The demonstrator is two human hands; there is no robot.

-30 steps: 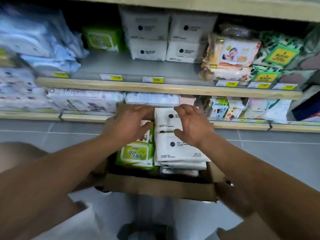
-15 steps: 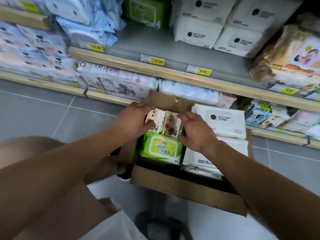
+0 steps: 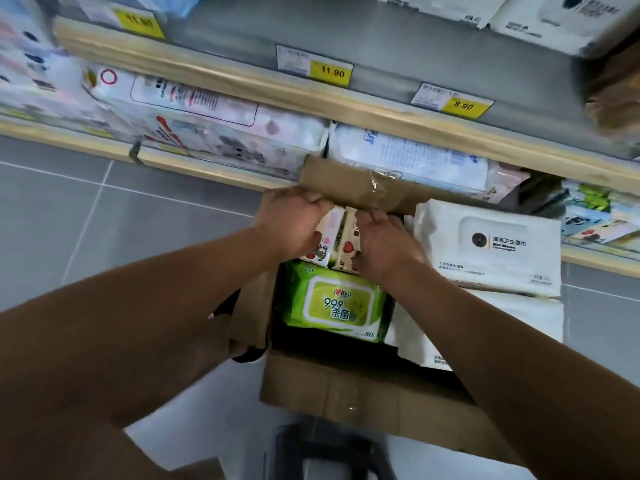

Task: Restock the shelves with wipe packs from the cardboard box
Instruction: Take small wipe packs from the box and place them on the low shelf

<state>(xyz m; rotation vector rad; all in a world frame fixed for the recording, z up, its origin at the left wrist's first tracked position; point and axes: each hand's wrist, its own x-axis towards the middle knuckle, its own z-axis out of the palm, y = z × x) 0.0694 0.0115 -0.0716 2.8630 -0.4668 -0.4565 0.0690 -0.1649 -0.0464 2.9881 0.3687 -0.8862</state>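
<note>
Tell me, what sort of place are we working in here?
Most likely a shop aisle: yellow price tags line the shelf edge, packaged goods fill the shelves, and an open cardboard box of wipe packs sits below.

The scene is being viewed by a single head-worn wide-angle camera, which is being aimed forward and steeply down. The cardboard box [image 3: 346, 400] is being framed close, at lower centre, with both forearms entering from the bottom corners. The shelf edge [image 3: 242, 81] is being cut diagonally across the upper frame.
</note>
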